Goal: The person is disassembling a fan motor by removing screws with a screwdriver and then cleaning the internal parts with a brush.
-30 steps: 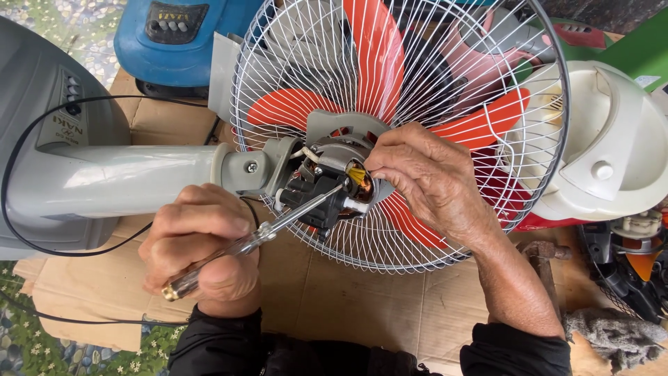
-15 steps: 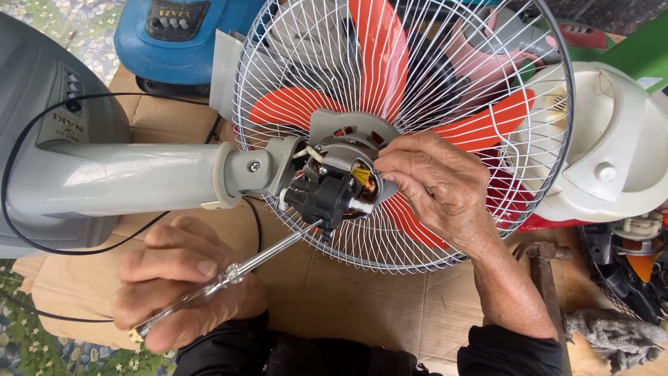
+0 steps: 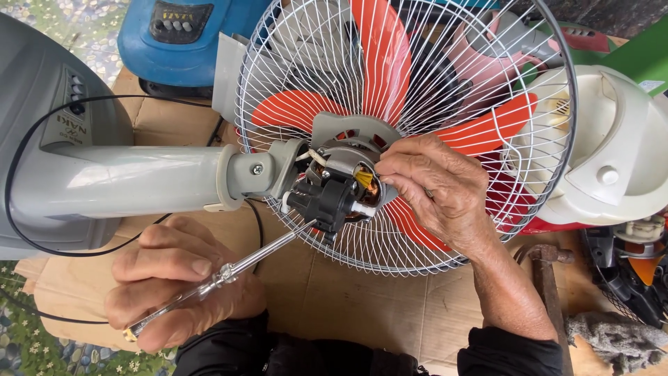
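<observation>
left hand (image 3: 177,285) – closed around screwdriver (image 3: 229,271); tip is set at black motor block (image 3: 323,202) | right hand (image 3: 435,188) – fingers are pressed on exposed fan motor (image 3: 348,170); behind wire grille (image 3: 417,83), on cardboard (image 3: 334,292)

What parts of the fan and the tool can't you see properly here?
Head view only:
- Screwdriver tip: hidden under the black motor part.
- Screwdriver handle: mostly wrapped by the left hand.
- Motor right side: covered by the right hand fingers.
- Fan guard top and one orange blade: cut off by the top edge.
- Fan base: cut off at the left edge.
</observation>
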